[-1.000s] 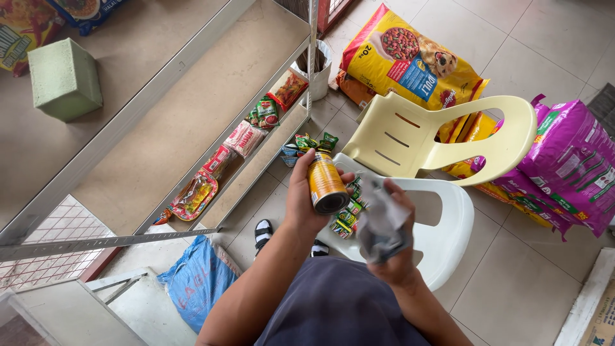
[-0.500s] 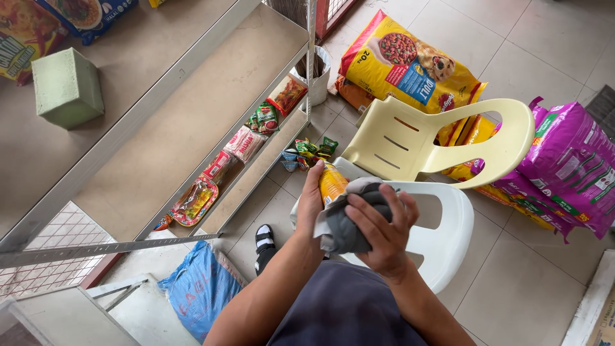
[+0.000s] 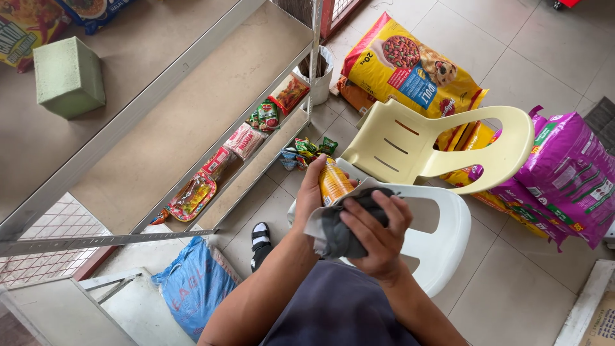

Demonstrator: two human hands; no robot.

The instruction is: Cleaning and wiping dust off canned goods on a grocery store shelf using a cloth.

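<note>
The left hand [image 3: 309,192] is wrapped around a yellow can [image 3: 334,181], held above the white chair [image 3: 442,243], while the right hand [image 3: 378,234] presses a grey cloth [image 3: 343,230] against it, fingers curled. The can looks rigid, smooth, probably slippery; its sides offer the best grip. The cloth hides its lower half.

Yellow-orange can [image 3: 334,181]; grey cloth [image 3: 349,225]; cream chair [image 3: 435,146].
</note>
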